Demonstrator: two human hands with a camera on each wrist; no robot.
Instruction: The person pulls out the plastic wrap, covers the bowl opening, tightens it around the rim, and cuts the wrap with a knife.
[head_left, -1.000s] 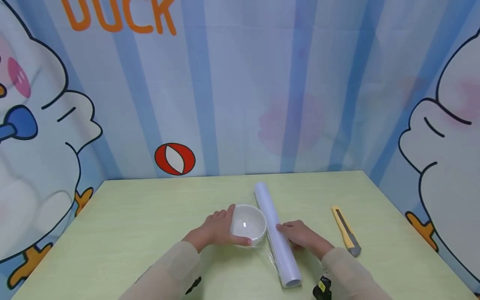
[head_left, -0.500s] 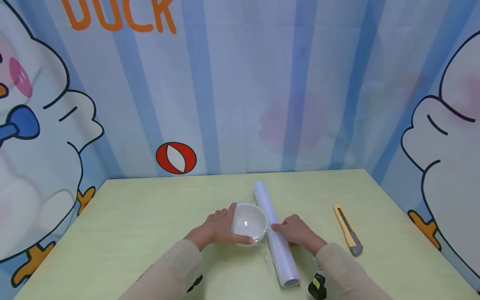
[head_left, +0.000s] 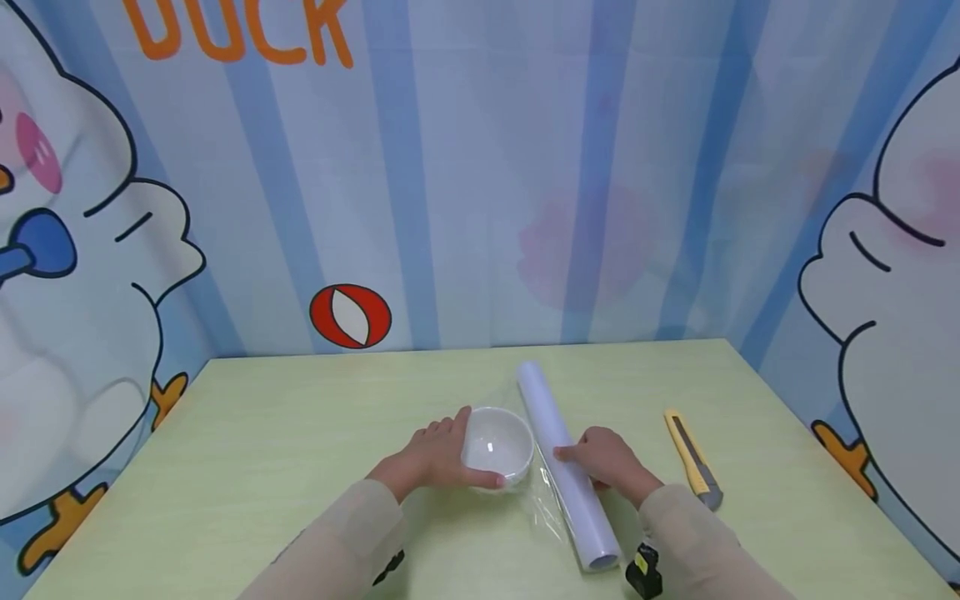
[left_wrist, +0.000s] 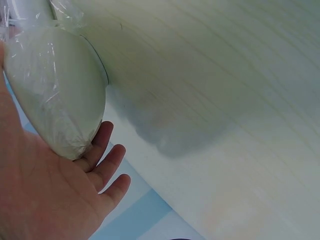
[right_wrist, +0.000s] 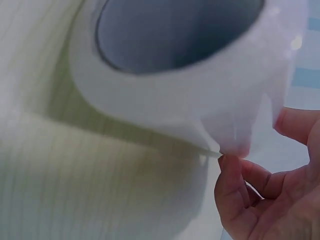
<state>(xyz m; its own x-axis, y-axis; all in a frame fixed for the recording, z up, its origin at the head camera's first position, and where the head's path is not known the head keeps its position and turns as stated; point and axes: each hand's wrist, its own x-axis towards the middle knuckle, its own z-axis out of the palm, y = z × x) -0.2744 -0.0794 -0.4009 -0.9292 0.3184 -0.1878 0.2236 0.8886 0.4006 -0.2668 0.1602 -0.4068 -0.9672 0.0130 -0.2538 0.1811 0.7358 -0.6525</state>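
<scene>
A small white bowl (head_left: pixel 497 446) stands near the middle of the table, with clear film clinging to its side. My left hand (head_left: pixel 437 458) holds it from the left, thumb at the front and fingers behind; the left wrist view has the film-covered bowl (left_wrist: pixel 62 95) against the palm. To its right lies a long roll of cling film (head_left: pixel 557 454), slanting toward me. Loose film (head_left: pixel 546 506) spans the gap between roll and bowl. My right hand (head_left: pixel 606 458) grips the roll from the right, thumb on top. The roll's hollow end (right_wrist: pixel 150 100) fills the upper right wrist view.
A yellow box cutter (head_left: pixel 692 460) lies on the table, right of my right hand. The pale green table (head_left: pixel 300 433) meets a blue striped backdrop (head_left: pixel 480 167) at its far edge. Cartoon-printed cloth rises at both sides.
The roll and my right hand shift slightly left, then right, away from the bowl. More loose film shows between roll and bowl. My left hand and the bowl stay in place.
</scene>
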